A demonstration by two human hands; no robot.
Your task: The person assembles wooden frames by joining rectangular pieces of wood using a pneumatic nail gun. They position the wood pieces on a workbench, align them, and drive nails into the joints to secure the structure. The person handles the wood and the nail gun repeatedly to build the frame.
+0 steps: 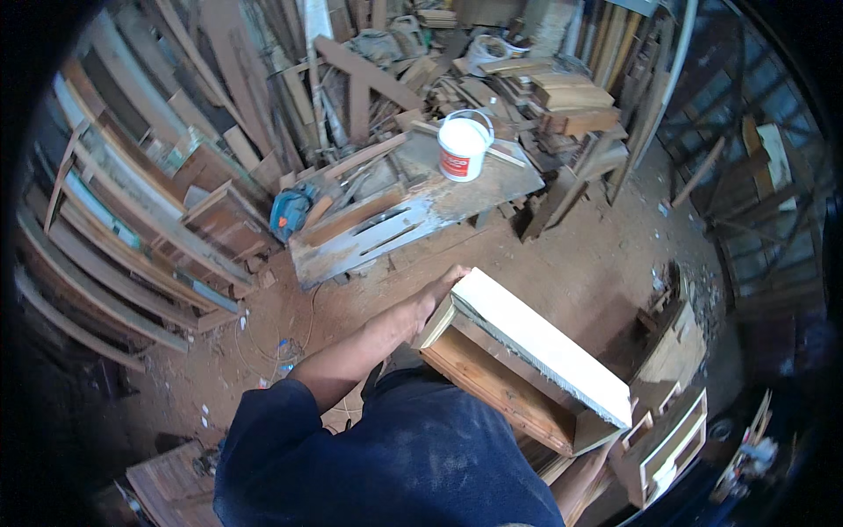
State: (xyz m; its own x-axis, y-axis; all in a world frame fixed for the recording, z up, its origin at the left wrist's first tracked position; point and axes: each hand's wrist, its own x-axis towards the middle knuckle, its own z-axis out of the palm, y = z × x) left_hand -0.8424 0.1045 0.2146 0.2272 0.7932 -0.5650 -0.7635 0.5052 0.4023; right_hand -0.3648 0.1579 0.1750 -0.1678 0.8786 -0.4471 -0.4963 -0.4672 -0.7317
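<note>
- Gripping the upper-left corner of a wooden frame (527,347), the left hand (442,288) has its fingers (458,273) bent over the edge, holding the wood.
- The right hand (600,455) is at the lower-right corner, mostly hidden below the frame; it seems to support that end, but I cannot tell how its fingers stand.
- The frame is in front of the person's dark blue shirt (413,457), slanting from upper left to lower right. It is box-like and hollow, with a pale board on the far side, rough along one edge, and a brown board on the side nearest the body.
- Beyond the frame, well apart from the hands, is a low wooden surface (439,211), smeared with white in places.
- A white bucket (463,149) with a red label and a raised handle stands upright on that surface.
- A blue tool (292,211) is at the left end of the surface; its kind is unclear.
- Another wooden frame with pale edges (700,420) is at the lower right, near the right hand.
- Long boards (132,167) lean at the left, and a pile of wood offcuts (562,97) lies behind the bucket.
- A thin cord (309,321) trails over the brown floor (527,255).
</note>
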